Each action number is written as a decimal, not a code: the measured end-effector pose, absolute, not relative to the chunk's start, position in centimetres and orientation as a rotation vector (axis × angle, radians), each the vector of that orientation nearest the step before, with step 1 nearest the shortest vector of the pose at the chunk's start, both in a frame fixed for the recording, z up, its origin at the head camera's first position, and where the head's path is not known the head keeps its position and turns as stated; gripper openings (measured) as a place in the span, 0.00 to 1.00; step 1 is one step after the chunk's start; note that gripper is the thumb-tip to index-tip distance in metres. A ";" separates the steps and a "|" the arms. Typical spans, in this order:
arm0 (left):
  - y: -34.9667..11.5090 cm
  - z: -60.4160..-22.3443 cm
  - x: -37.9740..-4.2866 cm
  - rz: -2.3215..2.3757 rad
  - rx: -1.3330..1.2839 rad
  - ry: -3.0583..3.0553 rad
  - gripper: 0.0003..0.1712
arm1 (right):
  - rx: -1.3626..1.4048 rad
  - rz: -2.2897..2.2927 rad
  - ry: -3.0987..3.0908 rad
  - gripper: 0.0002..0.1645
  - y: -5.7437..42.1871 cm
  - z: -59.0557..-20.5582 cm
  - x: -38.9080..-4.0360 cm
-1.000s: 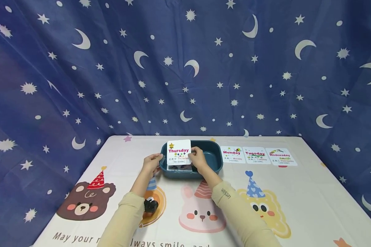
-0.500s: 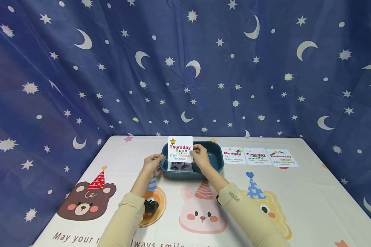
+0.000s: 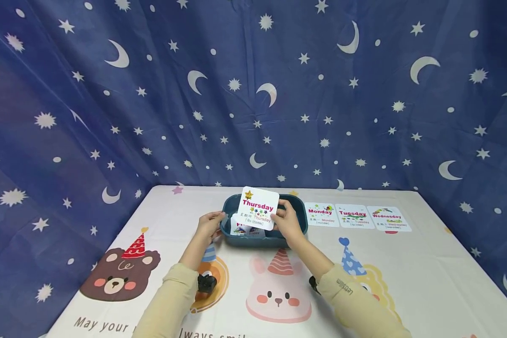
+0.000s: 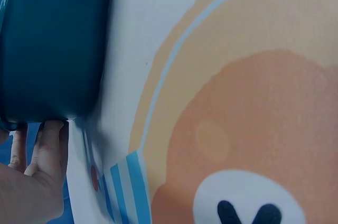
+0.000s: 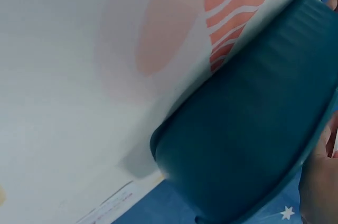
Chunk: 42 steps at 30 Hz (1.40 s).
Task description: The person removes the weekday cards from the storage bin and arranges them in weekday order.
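A brown bear [image 3: 120, 272] is printed on the cloth at the left of the bench [image 3: 443, 277]. Next comes the left hand [image 3: 209, 225]. Its grip has hold of the left end of the blue-green box [image 3: 257, 242], with the thumb by the rim and the fingers on the outside. I think this hand should keep the box snug and still, so it does not slide or tip when the card comes out.

In the left part of the box sits the Friday card [image 3: 240, 231], partly hidden. The Thursday card [image 3: 258, 209] is up over the box, just in front of it, leaning a little with its words facing the person. The right hand [image 3: 288, 224] has the right edge of the Thursday card in its grip, a pinch between thumb and fingers. A soft but firm pinch near the edge seems best, so the card does not bend and the word stays easy to read. It would also help to lift it well over the rim, so it does not bump the box or drag the Friday card along.

To the right, the Monday card [image 3: 322, 214], the Tuesday card [image 3: 355, 217] and the Wednesday card [image 3: 388, 218] lie flat in a row, so the arm should go gently and not brush them
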State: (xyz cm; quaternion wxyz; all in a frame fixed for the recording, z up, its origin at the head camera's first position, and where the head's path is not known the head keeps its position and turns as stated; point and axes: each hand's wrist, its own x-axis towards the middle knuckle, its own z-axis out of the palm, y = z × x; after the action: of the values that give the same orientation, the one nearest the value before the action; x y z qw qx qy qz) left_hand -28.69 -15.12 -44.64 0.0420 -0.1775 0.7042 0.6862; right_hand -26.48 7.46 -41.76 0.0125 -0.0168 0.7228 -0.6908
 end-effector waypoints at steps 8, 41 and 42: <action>-15.1 -44.6 -28.9 2.100 -0.550 2.157 0.22 | -0.139 -2.119 2.209 0.43 9.8 -41.1 -25.0; -15.3 -44.7 -28.8 2.105 -0.514 2.142 0.22 | -0.431 -1.878 2.290 0.42 18.1 -42.0 -19.7; -15.3 -44.7 -28.8 2.105 -0.514 2.142 0.22 | -0.445 -1.874 2.284 0.42 18.4 -42.0 -19.7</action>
State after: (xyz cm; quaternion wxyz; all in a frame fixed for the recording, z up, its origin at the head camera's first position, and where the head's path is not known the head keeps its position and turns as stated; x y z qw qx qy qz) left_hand -28.83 -15.33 -44.72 0.0474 -0.1684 0.7021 0.6903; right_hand -19.66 18.37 -42.02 0.0767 -0.1486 0.7623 -0.6253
